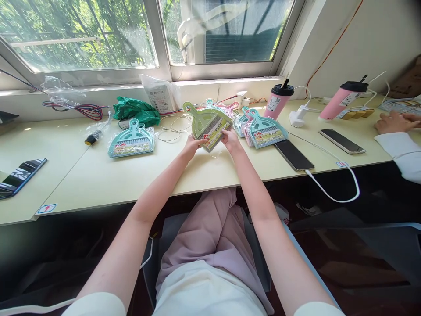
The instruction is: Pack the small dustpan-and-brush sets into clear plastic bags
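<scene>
A green dustpan-and-brush set [206, 124] with a printed label is held tilted above the table by both hands. My left hand [193, 147] grips its lower left edge, thumb on the label. On the right side, my right hand [230, 139] pinches it near the label's end. To the left lies a wrapped teal dustpan set [132, 142]. Close to my right hand, another teal dustpan set [265, 130] rests against a pile of pink and teal ones. Behind the held set, more pink and teal sets [226, 106] partly show.
Pink cups [277, 103] and a white charger [297, 116] stand at the back right. Phones [294, 154] lie right and left. A green plastic bag [138, 111] and cables [83, 111] sit by the window. Another person's hands [394, 122] rest at far right.
</scene>
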Available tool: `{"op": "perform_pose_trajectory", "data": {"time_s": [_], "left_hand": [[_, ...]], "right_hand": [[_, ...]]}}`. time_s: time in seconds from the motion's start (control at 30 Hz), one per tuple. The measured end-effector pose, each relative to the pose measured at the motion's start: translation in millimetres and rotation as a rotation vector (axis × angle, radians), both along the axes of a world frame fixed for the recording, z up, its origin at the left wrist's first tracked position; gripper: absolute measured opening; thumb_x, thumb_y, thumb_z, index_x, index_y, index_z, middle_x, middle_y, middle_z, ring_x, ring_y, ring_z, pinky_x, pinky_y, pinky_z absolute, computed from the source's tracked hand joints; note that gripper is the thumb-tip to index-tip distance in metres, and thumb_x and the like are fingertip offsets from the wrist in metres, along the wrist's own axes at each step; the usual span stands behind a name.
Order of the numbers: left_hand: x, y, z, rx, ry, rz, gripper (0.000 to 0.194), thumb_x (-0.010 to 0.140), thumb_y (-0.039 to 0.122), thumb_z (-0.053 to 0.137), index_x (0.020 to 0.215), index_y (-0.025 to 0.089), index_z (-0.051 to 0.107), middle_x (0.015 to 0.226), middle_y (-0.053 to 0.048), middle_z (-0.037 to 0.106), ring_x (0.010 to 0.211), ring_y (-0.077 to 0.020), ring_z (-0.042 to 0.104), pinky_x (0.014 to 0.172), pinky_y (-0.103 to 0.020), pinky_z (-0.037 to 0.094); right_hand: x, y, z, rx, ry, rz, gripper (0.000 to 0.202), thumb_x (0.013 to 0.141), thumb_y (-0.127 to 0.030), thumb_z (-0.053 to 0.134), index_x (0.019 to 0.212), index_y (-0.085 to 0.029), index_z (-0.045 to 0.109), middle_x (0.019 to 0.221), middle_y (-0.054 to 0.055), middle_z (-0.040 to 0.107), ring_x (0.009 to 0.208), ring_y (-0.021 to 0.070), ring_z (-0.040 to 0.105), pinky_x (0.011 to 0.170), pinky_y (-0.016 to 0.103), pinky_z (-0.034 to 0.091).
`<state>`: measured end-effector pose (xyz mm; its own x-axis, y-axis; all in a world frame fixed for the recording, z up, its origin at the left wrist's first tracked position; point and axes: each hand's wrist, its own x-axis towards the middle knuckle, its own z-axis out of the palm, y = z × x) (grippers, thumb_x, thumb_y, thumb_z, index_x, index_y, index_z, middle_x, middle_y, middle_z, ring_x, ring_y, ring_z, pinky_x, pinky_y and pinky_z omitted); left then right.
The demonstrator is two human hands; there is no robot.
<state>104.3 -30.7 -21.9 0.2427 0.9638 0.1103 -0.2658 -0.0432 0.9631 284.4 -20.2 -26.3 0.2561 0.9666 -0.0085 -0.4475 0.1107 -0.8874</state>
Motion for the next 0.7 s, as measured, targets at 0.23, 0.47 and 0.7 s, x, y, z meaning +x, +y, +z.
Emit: {"op": "perform_pose_trajectory", "data": {"time_s": [0.23, 0.47, 0.7], "left_hand": [[-13.4, 12.0, 4.9, -0.032, -0.068, 0.057, 0.047, 0.051, 0.011, 0.084, 0.097, 0.016, 0.073, 0.093, -0.005, 0.080, 0.098, -0.0246, 0.074, 0.094, -0.039, 0.059], [-63.4, 32.6, 13.5, -0.085, -0.044, 0.000, 0.049, 0.055, 0.007, 0.082, 0.103, 0.016, 0.076, 0.091, -0.006, 0.080, 0.097, -0.0246, 0.076, 0.100, -0.038, 0.060], [-89.8, 42.0, 5.6, -0.085, 0.019, -0.048, 0.049, 0.056, 0.007, 0.081, 0.103, 0.018, 0.076, 0.096, -0.007, 0.080, 0.108, -0.0282, 0.076, 0.101, -0.040, 0.060]], "right_hand": [[12.4, 1.7, 1.9, 0.002, -0.133, -0.146, 0.011, 0.091, -0.032, 0.065, 0.099, -0.024, 0.063, 0.094, 0.002, 0.075, 0.092, 0.0197, 0.076, 0.091, 0.040, 0.067], [20.5, -22.9, 17.5, 0.306, -0.762, -0.293, 0.049, 0.087, -0.019, 0.065, 0.134, -0.034, 0.064, 0.161, 0.006, 0.047, 0.158, 0.0289, 0.034, 0.124, 0.054, 0.044], [9.1, -24.8, 21.8, 0.468, -0.914, -0.269, 0.014, 0.081, -0.020, 0.080, 0.086, -0.033, 0.080, 0.130, 0.003, 0.067, 0.144, 0.0333, 0.046, 0.126, 0.060, 0.040]]}}
